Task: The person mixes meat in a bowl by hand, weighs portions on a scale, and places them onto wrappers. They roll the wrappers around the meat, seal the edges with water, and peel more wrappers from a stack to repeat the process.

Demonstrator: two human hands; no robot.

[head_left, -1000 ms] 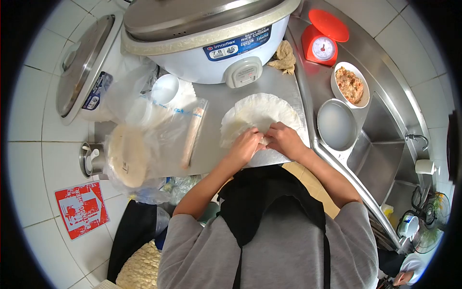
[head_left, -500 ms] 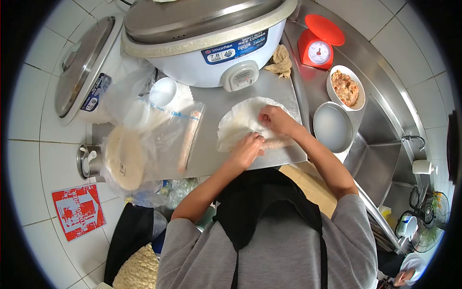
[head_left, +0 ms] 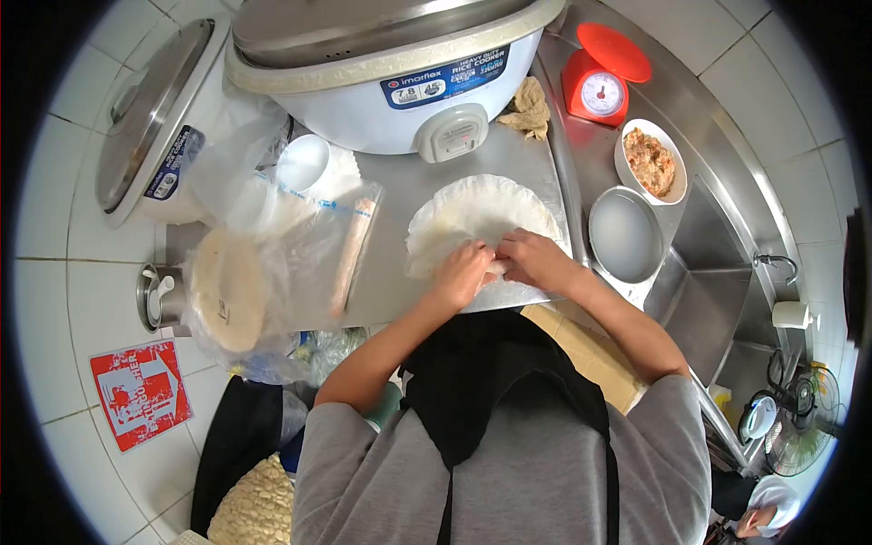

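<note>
A thin, whitish round wrapper sheet (head_left: 481,204) with a ruffled edge lies flat on the steel table. My left hand (head_left: 465,272) and my right hand (head_left: 534,260) meet at its near edge, fingers curled and pinching the folded wrapper there. The filling inside that fold is mostly hidden by my hands. To the left, a finished-looking pale pink roll (head_left: 352,259) lies on a clear plastic sheet (head_left: 313,272). A stack of round wrappers (head_left: 229,291) in a plastic bag sits farther left, by the table edge.
A big rice cooker (head_left: 381,109) stands behind the wrapper, another (head_left: 163,127) at left. On the right are a red scale (head_left: 595,86), a bowl of meat filling (head_left: 649,163), a pan of whitish liquid (head_left: 627,236) and a sink (head_left: 708,282). A person (head_left: 758,518) is at lower right.
My right hand has come down from the middle of the wrapper to its near edge, beside my left hand. The filling that showed at the near edge is now covered.
</note>
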